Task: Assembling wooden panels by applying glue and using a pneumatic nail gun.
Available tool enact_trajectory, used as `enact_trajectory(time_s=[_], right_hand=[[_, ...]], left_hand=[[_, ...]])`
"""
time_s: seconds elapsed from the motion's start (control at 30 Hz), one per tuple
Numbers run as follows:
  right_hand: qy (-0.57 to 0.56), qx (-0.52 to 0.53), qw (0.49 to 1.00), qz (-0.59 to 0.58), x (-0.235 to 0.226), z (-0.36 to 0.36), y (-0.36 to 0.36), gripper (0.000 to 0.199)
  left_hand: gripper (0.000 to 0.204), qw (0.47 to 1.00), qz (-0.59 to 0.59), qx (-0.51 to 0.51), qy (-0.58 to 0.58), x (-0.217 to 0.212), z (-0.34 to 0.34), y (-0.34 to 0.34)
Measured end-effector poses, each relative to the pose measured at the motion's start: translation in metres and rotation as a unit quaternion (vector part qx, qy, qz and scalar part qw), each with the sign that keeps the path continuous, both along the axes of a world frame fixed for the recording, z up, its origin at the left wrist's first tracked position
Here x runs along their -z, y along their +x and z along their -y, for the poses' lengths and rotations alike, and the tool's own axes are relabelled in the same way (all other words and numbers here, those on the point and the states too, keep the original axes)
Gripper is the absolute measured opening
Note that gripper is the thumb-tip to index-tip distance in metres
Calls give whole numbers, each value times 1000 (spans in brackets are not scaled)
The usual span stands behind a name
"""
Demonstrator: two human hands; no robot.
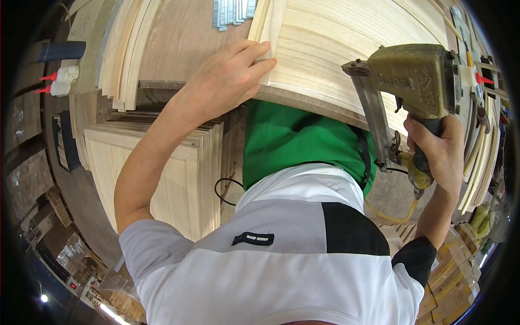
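In my right hand (445,149) is an olive-green pneumatic nail gun (403,73), its dark handle wrapped by my fingers. Its nose and metal magazine stand over the right part of a pale wooden panel (319,51); whether the nose touches the wood I cannot tell. A yellow air hose (403,216) runs down from the gun's base. My left hand (230,78) holds the near end of a pale wooden strip (275,27) at the panel's left edge, fingertips over its top. The thumb is hidden.
Strips of silvery nails (234,13) lie on the brown tabletop (179,40) beyond my left hand. Long wooden strips (122,59) are stacked farther left, near red-tipped glue bottles (64,80). Finished-looking panels (162,168) stand below the table's left side. Cardboard boxes (452,271) sit at lower right.
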State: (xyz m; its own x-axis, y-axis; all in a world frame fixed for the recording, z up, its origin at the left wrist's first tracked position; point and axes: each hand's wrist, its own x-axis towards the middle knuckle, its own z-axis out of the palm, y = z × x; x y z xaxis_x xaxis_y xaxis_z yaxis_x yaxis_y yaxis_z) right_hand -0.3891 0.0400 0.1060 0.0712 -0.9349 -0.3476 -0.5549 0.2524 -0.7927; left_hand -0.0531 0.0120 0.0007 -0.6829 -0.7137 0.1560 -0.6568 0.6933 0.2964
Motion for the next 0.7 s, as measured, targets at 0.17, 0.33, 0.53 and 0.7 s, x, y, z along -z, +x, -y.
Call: enact_trajectory(time_s=[0.17,0.33,0.53,0.7], right_hand=[[-1,-15,1000,-9,-7,2,4,20],[13,-35,999,-40,-17,6,12,26],[-54,-165,981,-84,-22,16,60,33],[-38,-222,970,-95,-6,27,96,32]], left_hand=[[44,1000,6,-7,-15,-1,0,-5],[44,1000,-11,-9,-28,-5,0,-11],[48,998,-61,-14,-31,3,0,-5],[70,994,-98,-37,-7,21,1,8]])
